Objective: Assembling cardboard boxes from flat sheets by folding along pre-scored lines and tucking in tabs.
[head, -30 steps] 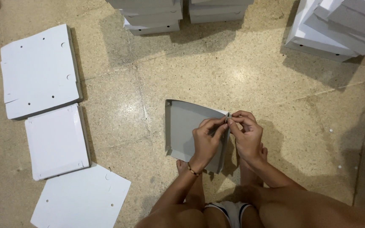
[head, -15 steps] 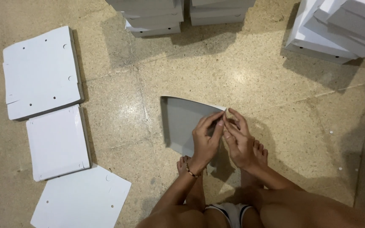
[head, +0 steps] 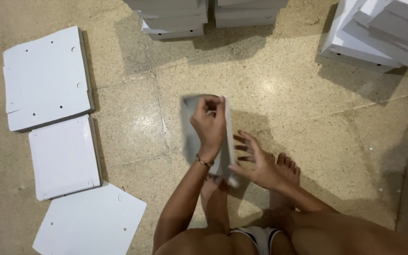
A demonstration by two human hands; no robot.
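Half a second back the grey card lay nearly flat on the floor with both hands pinching one corner. Now the card [head: 223,141] stands on edge, blurred, lifted above the feet. Left hand [head: 208,123] grasps its top edge, fingers curled over. Right hand [head: 259,164] has let go of the corner; fingers spread, palm touching the card's lower end, not closed on it. Speckled beige floor [head: 284,94]. Three flat white sheets [head: 48,78] lie in a row at left. White box stacks [head: 175,16] line the far edge and right corner.
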